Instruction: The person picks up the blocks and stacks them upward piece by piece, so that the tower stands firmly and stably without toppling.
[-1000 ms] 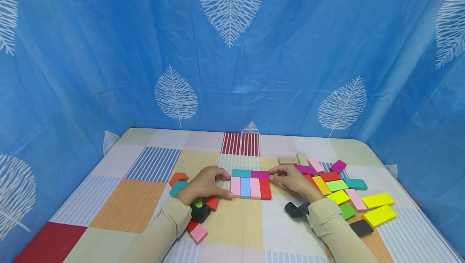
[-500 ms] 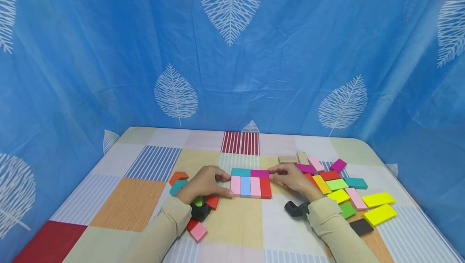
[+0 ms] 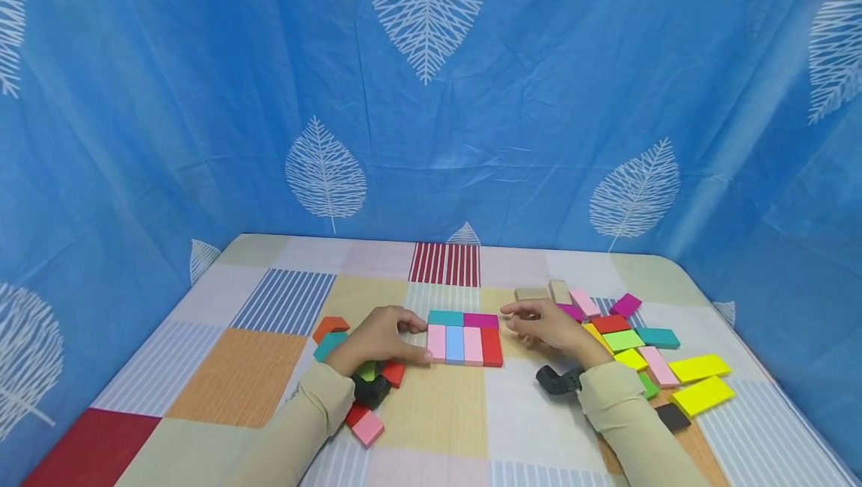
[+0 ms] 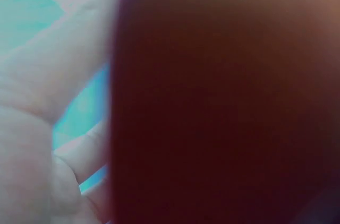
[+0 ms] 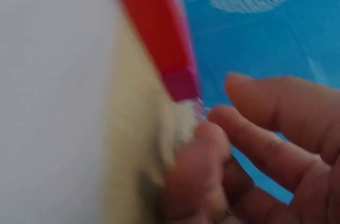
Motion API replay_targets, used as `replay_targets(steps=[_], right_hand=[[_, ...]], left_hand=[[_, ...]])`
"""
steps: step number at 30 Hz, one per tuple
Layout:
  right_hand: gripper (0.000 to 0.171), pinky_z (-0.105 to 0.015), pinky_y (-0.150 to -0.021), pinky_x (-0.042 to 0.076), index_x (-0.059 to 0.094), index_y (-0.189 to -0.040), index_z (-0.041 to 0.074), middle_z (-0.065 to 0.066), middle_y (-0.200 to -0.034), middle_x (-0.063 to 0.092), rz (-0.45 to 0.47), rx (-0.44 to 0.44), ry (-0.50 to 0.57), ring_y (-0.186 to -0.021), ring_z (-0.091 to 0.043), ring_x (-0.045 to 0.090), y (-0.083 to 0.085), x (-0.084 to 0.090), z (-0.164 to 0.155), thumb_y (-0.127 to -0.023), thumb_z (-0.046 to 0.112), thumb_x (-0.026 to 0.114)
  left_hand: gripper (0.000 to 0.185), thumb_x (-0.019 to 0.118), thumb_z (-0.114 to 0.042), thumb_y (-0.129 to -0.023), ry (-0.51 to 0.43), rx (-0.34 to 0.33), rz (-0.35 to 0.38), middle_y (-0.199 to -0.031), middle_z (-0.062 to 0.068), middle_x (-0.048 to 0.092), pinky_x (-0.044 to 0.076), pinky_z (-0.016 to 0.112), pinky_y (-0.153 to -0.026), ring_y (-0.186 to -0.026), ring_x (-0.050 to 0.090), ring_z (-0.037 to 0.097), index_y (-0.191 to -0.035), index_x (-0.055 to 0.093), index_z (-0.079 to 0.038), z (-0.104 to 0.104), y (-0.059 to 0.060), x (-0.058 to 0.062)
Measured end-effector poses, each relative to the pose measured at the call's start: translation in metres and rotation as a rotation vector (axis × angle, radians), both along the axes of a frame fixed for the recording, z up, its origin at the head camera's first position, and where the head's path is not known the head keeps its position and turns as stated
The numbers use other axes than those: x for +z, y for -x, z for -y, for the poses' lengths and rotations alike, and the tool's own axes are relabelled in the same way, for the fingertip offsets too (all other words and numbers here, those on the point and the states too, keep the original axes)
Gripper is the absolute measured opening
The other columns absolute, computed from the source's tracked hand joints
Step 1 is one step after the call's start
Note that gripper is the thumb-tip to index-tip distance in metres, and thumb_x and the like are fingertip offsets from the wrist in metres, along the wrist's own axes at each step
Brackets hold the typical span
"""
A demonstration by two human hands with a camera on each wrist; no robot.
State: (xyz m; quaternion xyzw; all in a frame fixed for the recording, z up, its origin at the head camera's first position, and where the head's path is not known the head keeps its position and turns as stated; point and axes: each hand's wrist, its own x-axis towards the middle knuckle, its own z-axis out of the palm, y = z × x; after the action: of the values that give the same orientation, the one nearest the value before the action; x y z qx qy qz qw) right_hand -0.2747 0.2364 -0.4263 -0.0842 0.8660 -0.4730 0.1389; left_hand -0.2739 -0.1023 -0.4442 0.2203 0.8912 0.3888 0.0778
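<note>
A flat rectangle of wooden blocks lies mid-table in the head view. A teal block [image 3: 446,318] and a magenta block [image 3: 480,321] form its far row. Below them stand a pink block [image 3: 436,343], a light blue block [image 3: 455,345], a second pink block [image 3: 473,346] and a red block [image 3: 491,348], side by side. My left hand [image 3: 385,339] rests at the left edge, index fingertip by the teal block, thumb by the pink one. My right hand [image 3: 548,328] is just right of the magenta block, fingers loosely bent around nothing. A dark blur covers most of the left wrist view.
Loose blocks lie beyond the right hand, including a yellow block [image 3: 703,396], a green block [image 3: 623,340] and a black block [image 3: 673,417]. More lie under and beside the left forearm, such as an orange block [image 3: 331,326] and a pink block [image 3: 367,429]. A blue curtain [image 3: 512,113] hangs behind.
My right hand has left the magenta block's end and moved slightly right, its fingers spreading. The left hand and the block rectangle stay in place.
</note>
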Motion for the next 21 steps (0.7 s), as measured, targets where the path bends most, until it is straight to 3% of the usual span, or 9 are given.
replay_targets(steps=[5, 10, 16, 21], right_hand=[[0.038, -0.031, -0.069, 0.055, 0.069, -0.136, -0.006, -0.017, -0.117, 0.069, -0.053, 0.073, 0.005, -0.079, -0.025, 0.064, -0.005, 0.014, -0.023, -0.103, 0.013, 0.074], [0.031, -0.028, -0.068, 0.056, 0.070, -0.129, -0.009, -0.018, -0.112, 0.070, -0.051, 0.170, 0.001, -0.081, -0.025, 0.063, -0.013, 0.021, -0.049, -0.104, 0.009, 0.071], [0.023, -0.026, -0.070, 0.057, 0.072, -0.122, -0.010, -0.017, -0.111, 0.074, -0.076, 0.280, -0.032, -0.081, -0.019, 0.062, -0.029, 0.023, -0.081, -0.102, 0.001, 0.071], [0.024, -0.025, -0.072, 0.055, 0.076, -0.120, -0.004, -0.010, -0.107, 0.073, -0.113, 0.311, -0.125, -0.086, -0.014, 0.058, -0.042, 0.028, -0.107, -0.096, 0.000, 0.078]], left_hand=[[0.043, 0.087, -0.031, -0.092, -0.006, 0.007, -0.020, -0.101, -0.001, 0.071, 0.056, 0.033, -0.090, -0.096, 0.061, 0.016, -0.122, 0.077, -0.001, 0.000, -0.001, 0.001], [0.061, 0.086, -0.027, -0.093, -0.022, 0.014, 0.007, -0.100, -0.001, 0.067, 0.053, 0.029, -0.084, -0.093, 0.057, 0.016, -0.141, 0.064, 0.004, 0.000, 0.000, 0.001], [0.083, 0.092, -0.022, -0.086, -0.041, -0.070, 0.070, -0.108, 0.000, 0.064, 0.051, 0.031, -0.088, -0.101, 0.054, 0.018, -0.155, 0.053, 0.003, 0.004, 0.004, 0.001], [0.084, 0.090, -0.026, -0.087, -0.028, -0.129, 0.081, -0.109, 0.000, 0.062, 0.049, 0.029, -0.085, -0.100, 0.052, 0.018, -0.157, 0.052, 0.002, 0.006, 0.008, 0.001]])
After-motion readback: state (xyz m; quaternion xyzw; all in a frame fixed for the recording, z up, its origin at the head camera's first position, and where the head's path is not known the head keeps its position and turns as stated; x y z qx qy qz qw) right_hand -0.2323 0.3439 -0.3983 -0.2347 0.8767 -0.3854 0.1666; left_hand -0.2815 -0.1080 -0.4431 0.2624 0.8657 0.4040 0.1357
